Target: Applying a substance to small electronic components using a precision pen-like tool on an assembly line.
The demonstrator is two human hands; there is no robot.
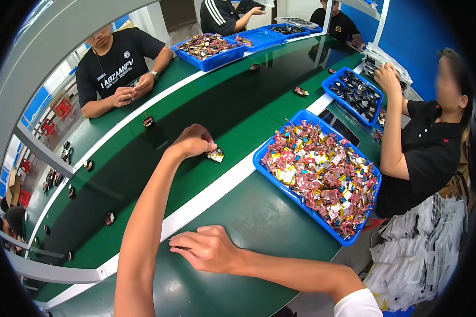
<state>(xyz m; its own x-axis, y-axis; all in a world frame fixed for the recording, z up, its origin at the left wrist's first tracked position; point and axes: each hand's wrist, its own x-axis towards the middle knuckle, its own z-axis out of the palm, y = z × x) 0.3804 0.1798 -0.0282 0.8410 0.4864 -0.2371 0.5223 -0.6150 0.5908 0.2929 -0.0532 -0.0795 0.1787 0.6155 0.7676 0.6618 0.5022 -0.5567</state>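
My left hand (194, 140) reaches over the green conveyor belt. Its thumb and fingers close on a small electronic part (216, 155) with a white and yellow block, at or just above the belt surface. Nearer to me, my right hand (210, 248) is closed over the green worktop, with a small dark part (181, 248) pinched at its fingertips; most of that part is hidden. To the right of both hands, a blue tray (301, 203) is heaped with small pink circuit boards (322, 174) that carry white, yellow and blue pieces.
Several small dark assemblies (109, 217) lie spaced along the belt. A white rail (211, 198) divides belt from worktop. Another blue tray (378, 113) holds black parts, beside a co-worker (423, 142) on the right. Across the belt, a person (124, 68) handles something small. Plastic bags (423, 248) are stacked lower right.
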